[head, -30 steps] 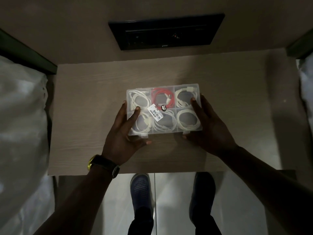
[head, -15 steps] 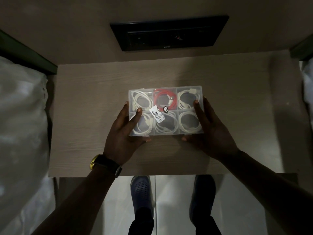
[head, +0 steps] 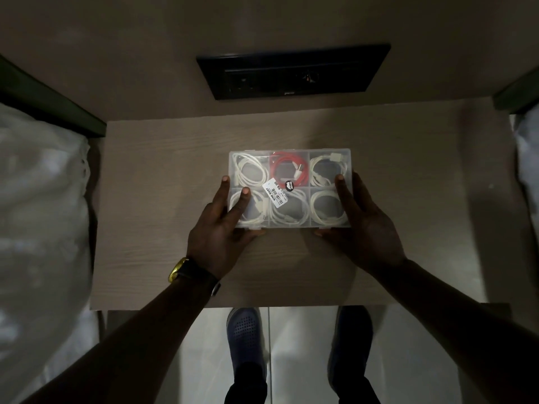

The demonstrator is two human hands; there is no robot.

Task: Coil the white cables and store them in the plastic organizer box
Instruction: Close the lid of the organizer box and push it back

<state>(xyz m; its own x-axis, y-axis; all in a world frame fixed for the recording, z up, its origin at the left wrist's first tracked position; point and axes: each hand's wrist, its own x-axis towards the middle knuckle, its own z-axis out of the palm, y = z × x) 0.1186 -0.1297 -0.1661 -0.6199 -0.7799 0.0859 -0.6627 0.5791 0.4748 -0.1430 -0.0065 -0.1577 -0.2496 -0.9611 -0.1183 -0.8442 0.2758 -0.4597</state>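
The clear plastic organizer box (head: pixel 291 151) lies closed on the small wooden table (head: pixel 163 170). Its six compartments hold coiled cables: white cables (head: pixel 328 209) in five of them and a red cable (head: pixel 288 170) in the top middle one. A white price label and a black sticker sit on the lid. My left hand (head: pixel 221 228) grips the box's near left corner, fingers on the lid and thumb at the front edge. My right hand (head: pixel 364 225) holds the near right side the same way.
A black socket panel (head: pixel 291 72) is set in the wall behind the table. White bedding (head: pixel 38 214) lies on the left, and more at the right edge. My two shoes (head: pixel 245 333) stand on the tiled floor below the table's near edge.
The box has shifted slightly away from me and to the right on the table, with both hands staying on it. The grip looks the same.
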